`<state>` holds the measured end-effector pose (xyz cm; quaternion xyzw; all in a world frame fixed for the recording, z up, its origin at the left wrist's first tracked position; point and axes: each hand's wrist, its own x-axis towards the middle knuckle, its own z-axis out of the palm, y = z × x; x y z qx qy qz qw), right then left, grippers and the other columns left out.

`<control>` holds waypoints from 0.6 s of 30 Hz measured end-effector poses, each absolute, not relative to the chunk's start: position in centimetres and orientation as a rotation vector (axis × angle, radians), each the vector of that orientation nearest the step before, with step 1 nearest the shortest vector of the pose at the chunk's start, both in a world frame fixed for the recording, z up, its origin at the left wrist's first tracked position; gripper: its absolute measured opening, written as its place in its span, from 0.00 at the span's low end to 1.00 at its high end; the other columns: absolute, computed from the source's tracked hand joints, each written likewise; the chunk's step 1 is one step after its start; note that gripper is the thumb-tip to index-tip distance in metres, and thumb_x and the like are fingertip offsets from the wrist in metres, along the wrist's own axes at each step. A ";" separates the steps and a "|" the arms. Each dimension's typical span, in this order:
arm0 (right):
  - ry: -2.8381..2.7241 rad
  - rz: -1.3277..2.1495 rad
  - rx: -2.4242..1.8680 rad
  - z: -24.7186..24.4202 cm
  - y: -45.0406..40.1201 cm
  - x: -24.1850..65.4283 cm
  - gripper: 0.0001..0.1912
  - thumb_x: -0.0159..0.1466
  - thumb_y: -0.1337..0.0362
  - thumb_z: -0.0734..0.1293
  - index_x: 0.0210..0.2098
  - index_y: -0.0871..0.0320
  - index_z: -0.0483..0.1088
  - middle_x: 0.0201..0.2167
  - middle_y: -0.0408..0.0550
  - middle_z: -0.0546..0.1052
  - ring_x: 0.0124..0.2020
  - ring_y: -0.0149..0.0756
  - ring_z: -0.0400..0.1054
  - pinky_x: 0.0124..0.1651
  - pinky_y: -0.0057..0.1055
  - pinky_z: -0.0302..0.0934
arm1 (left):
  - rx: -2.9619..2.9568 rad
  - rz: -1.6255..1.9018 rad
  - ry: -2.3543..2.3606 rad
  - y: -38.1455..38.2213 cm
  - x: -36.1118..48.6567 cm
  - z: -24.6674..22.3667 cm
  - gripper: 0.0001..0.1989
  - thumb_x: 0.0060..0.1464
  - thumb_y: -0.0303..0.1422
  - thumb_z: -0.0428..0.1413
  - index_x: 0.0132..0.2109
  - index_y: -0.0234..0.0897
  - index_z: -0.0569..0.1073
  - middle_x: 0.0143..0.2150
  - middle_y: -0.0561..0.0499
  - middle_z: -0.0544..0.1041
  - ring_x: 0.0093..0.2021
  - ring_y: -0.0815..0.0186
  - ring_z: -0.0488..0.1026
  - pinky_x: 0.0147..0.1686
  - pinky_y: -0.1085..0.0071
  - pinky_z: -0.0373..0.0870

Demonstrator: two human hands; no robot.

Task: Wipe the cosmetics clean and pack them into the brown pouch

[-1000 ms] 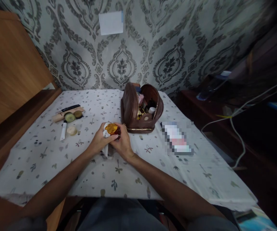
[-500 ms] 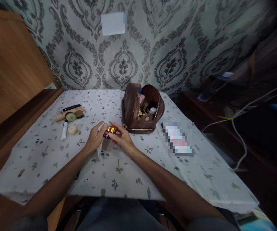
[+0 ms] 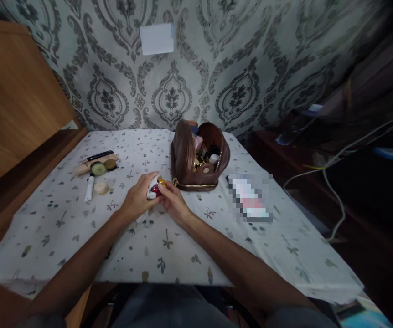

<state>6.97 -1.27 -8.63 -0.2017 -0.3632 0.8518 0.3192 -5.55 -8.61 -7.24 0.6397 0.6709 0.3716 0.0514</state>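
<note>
Head view: left hand (image 3: 137,197) and right hand (image 3: 176,203), angled inward, pinch a red jar (image 3: 155,189).

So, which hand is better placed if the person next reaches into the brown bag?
Probably the right hand: it is nearer to the open bag. The left hand is farther away. Both hands now hold the red jar.

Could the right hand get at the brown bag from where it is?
Probably yes: the bag stands open just beyond the right hand, with nothing visible between them. That hand is occupied, though, holding the red jar alongside the left hand.
</note>
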 end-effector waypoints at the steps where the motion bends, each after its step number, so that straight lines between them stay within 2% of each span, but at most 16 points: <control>1: -0.960 2.253 -0.522 -8.6 -1.2 7.0 0.22 0.47 0.51 0.79 0.34 0.57 0.72 0.29 0.39 0.75 0.29 0.28 0.68 0.33 0.25 0.63 | 1.975 1.116 2.049 -8.7 -5.6 -7.3 0.30 0.54 0.35 0.59 0.63 0.41 0.63 0.54 0.44 0.72 0.54 0.55 0.71 0.52 0.62 0.69; 8: -1.057 2.264 -0.534 -8.7 -1.1 7.1 0.27 0.49 0.42 0.76 0.30 0.58 0.69 0.20 0.36 0.71 0.19 0.27 0.64 0.21 0.25 0.57 | 2.117 1.029 2.063 -9.0 -5.9 -7.2 0.25 0.62 0.43 0.51 0.62 0.38 0.64 0.51 0.42 0.74 0.49 0.56 0.75 0.47 0.62 0.73; 14: -1.079 2.361 -0.483 -8.7 -1.3 7.2 0.27 0.49 0.42 0.76 0.32 0.57 0.68 0.21 0.37 0.73 0.20 0.26 0.68 0.24 0.23 0.58 | 2.031 1.176 2.030 -9.1 -5.6 -6.6 0.21 0.63 0.44 0.48 0.56 0.35 0.66 0.49 0.42 0.76 0.48 0.58 0.74 0.48 0.64 0.71; 18: -1.089 2.353 -0.411 -8.7 -1.5 7.3 0.26 0.49 0.46 0.77 0.37 0.56 0.69 0.24 0.37 0.75 0.22 0.26 0.68 0.26 0.23 0.59 | 1.876 1.246 2.011 -9.3 -5.4 -5.6 0.16 0.65 0.43 0.44 0.48 0.37 0.68 0.39 0.49 0.76 0.40 0.63 0.73 0.44 0.67 0.68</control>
